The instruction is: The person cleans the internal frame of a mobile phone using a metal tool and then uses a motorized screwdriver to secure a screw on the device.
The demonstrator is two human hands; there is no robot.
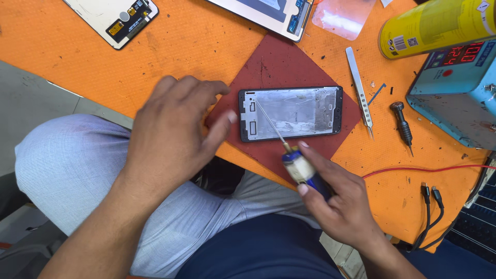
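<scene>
Your right hand (336,201) has its fingers closed round the blue and white handle of a screwdriver (297,165), whose thin shaft slants up and left so that its tip lies inside the phone frame (291,113), near the frame's left end; your left hand (173,132) hovers just beside that end with fingers loosely spread and holding nothing, the thumb almost at the frame's edge. The frame lies flat on a dark red mat (274,64) on the orange surface (196,46), its bare metal bed facing up. You look to be working at something in the left part of the frame, a screw or a seated part; the next move seems to call for the left hand pinning the frame so the tip does not skate across the metal. What the tip bears on is too small to tell; the left hand's blur hides whether the thumb touches the frame; the tweezers (360,90) and small driver (402,124) lie apart to the right; the blue box (454,98) and yellow can (439,26) are cut off by the edge.
</scene>
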